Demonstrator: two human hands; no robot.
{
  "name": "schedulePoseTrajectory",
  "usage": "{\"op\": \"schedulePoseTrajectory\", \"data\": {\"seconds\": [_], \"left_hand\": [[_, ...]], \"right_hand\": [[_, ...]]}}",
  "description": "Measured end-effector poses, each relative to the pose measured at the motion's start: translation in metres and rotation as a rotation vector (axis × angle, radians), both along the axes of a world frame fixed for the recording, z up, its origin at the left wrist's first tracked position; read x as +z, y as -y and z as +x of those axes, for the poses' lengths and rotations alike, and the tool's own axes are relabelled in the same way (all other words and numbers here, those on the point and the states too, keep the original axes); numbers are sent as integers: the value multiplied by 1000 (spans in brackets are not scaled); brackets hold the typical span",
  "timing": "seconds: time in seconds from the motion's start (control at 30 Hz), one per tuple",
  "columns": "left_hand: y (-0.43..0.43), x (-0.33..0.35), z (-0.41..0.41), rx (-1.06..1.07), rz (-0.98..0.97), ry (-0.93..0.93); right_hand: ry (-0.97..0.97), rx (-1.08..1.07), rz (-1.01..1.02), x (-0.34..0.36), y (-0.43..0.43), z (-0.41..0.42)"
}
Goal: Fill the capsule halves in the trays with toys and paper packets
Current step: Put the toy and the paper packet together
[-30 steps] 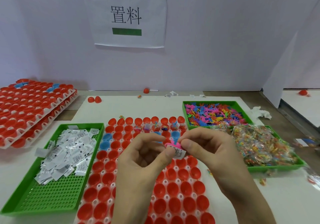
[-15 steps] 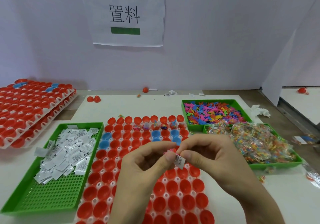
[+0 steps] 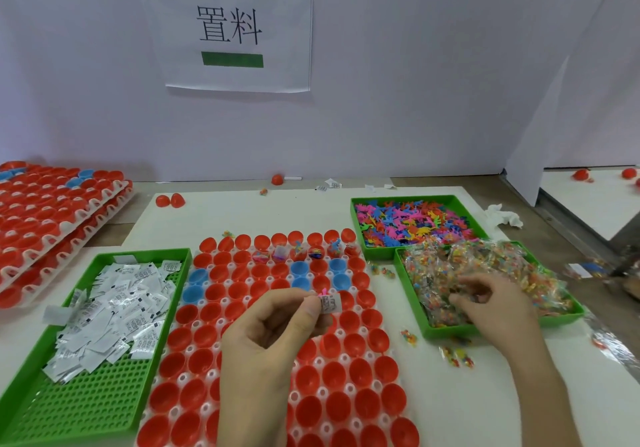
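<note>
White table [image 3: 242,211] — left hand [image 3: 273,329] pinches paper packet [image 3: 331,303] over capsule tray [image 3: 324,392]; right hand [image 3: 491,304] seemingly grips bagged toys [image 3: 450,266] in green bin [image 3: 408,284]

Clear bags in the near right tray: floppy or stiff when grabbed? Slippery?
Probably floppy: the clear bags lie crumpled and slumped in a heap in the green tray. Likely slippery: the film looks glossy, and a few stray bags lie outside on the table. Probably light, as each holds only small coloured bits.
</note>
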State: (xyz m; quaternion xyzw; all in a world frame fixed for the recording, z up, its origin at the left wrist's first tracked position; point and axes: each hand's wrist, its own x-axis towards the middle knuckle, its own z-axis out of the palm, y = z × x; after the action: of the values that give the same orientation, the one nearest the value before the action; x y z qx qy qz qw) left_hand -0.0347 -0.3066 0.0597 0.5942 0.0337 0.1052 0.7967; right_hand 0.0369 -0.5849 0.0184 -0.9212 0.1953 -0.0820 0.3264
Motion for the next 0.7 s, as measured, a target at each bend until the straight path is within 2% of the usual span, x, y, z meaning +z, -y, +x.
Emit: {"op": "schedulePoseTrajectory", "data": {"seconds": [0.1, 0.33, 0.5, 0.7], "left_hand": [[3, -1, 2, 6, -6, -3], [2, -3, 1, 12, -20, -20], [1, -4, 1, 16, -26, -31], [2, -6, -1, 8, -29, -38]], "right_hand": [[-4, -10, -105, -9, -2, -1], [99, -29, -84, -17, -2, -1], [3, -8, -219, -19, -5, 0], [89, -74, -181, -24, -8, 2]]}}
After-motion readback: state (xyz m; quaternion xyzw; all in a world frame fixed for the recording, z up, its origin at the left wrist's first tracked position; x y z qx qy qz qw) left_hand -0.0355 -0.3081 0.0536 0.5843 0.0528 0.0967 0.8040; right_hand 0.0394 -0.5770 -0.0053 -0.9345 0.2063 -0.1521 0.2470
